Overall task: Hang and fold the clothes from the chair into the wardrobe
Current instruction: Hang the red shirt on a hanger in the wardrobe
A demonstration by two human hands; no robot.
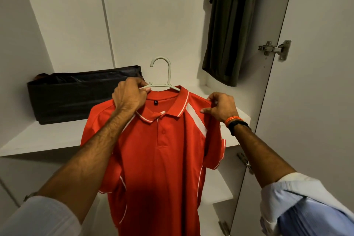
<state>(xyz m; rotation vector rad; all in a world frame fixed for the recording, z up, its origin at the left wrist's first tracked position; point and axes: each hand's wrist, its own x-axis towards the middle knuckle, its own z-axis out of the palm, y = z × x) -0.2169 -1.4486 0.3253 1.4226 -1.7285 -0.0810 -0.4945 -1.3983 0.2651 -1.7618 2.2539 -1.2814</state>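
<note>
The left grip (130,96) is clenched around the left arm of a pale green hanger (162,79) together with the collar area of a red polo shirt (159,159); the right grip (220,106) pinches the shirt's right shoulder seam between thumb and fingers. The shirt hangs on the hanger in front of the open wardrobe (145,15), held up in the air over the shelf edge, its front facing the camera and its hem out of view below.

The wardrobe is the largest container: white inside, with one door (316,92) swung open on the right. One dark olive garment (229,25) hangs in its upper right part; what it hangs from is out of view. One white shelf (42,136) crosses it, and a second, lower shelf (220,191) shows beneath the shirt's right sleeve.

On the upper shelf, at the back left, stands one black fabric storage box (76,96), open at the top; something dark lies inside, too dim to identify.

Three metal hinges sit along the door edge: one near the top (274,49), one at mid height (246,162), one at the bottom (224,227).

Two wristbands, one orange (232,119) and one black (238,125), circle the right wrist.
</note>
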